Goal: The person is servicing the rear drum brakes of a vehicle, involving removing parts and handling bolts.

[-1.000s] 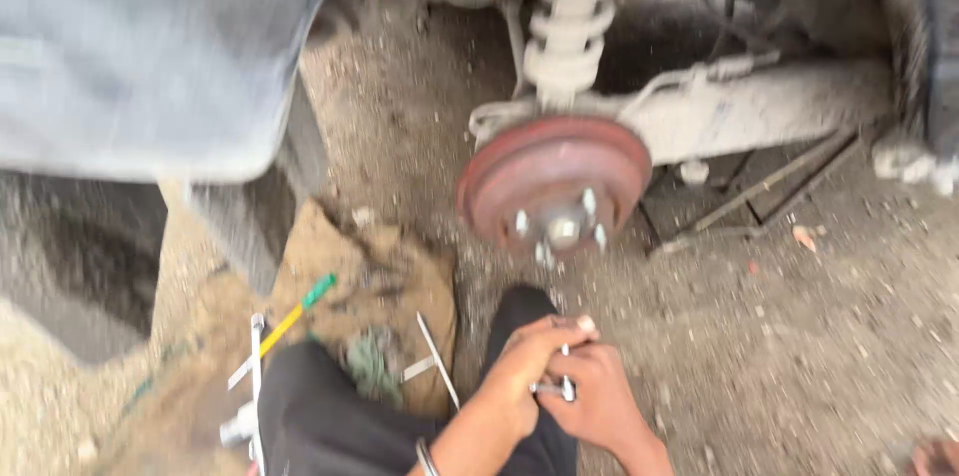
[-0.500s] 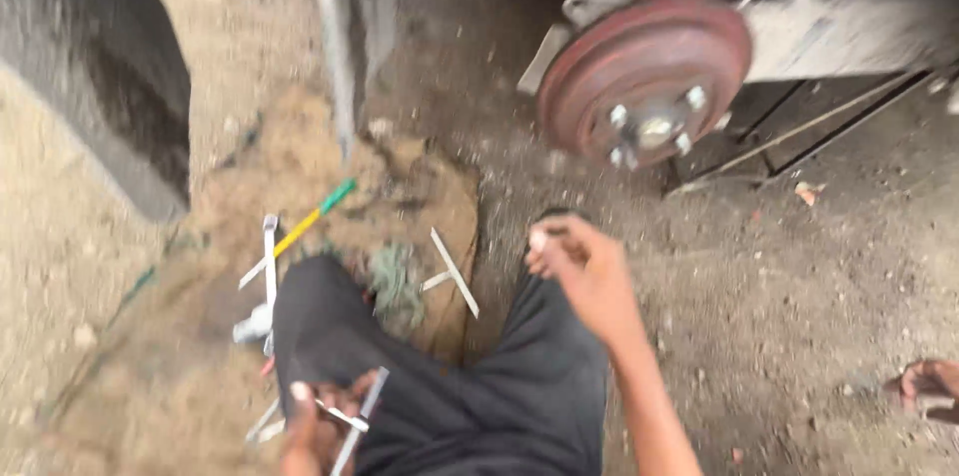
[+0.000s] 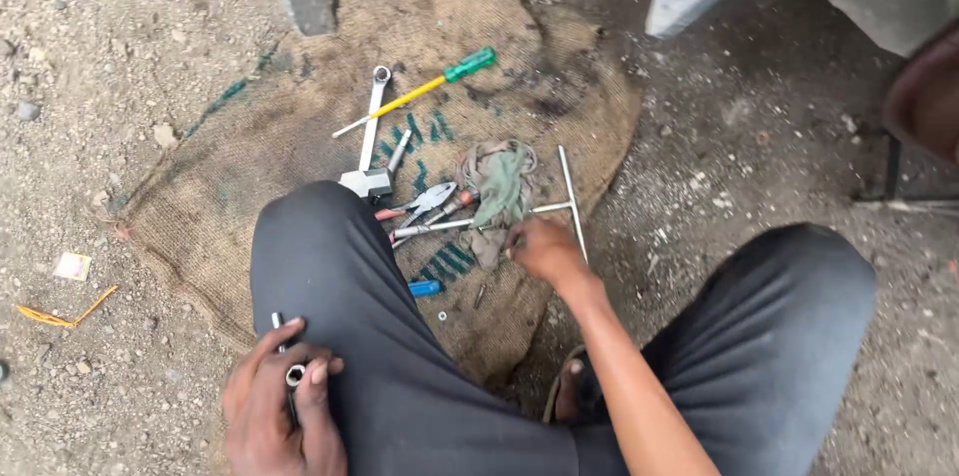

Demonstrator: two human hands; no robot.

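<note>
We note the view has swung since a second ago: then the head camera faced the rusty brake drum and both hands worked together just below it; half a second ago the hands had already parted. Now the drum shows only as a dark red edge (image 3: 929, 96) at the far right, and the burlap sack (image 3: 250, 186) with its tools fills the middle of the frame. We judge from this that attention has turned from the hub to the tools.

Right hand (image 3: 544, 251): lowered onto the sack, fingers curled down at the crossing of the T-handle wrench (image 3: 569, 198), beside the greenish rag (image 3: 499, 186). We cannot tell whether it has closed on the wrench or only touches it.

Left hand (image 3: 275, 406): resting against the left thigh of the dark trousers (image 3: 400, 336), fingers wrapped around a small socket tool (image 3: 293, 373); the socket's open end shows between thumb and forefinger.

Containers: none proper. The sack serves as the tray, and on it lie a green-and-yellow screwdriver (image 3: 425, 88), a ring spanner (image 3: 372, 121), pliers (image 3: 425, 201), a small blue piece (image 3: 424, 288) and a washer (image 3: 442, 315), all near the right hand, none touching it.

Ground around is gravel and dirt.
</note>
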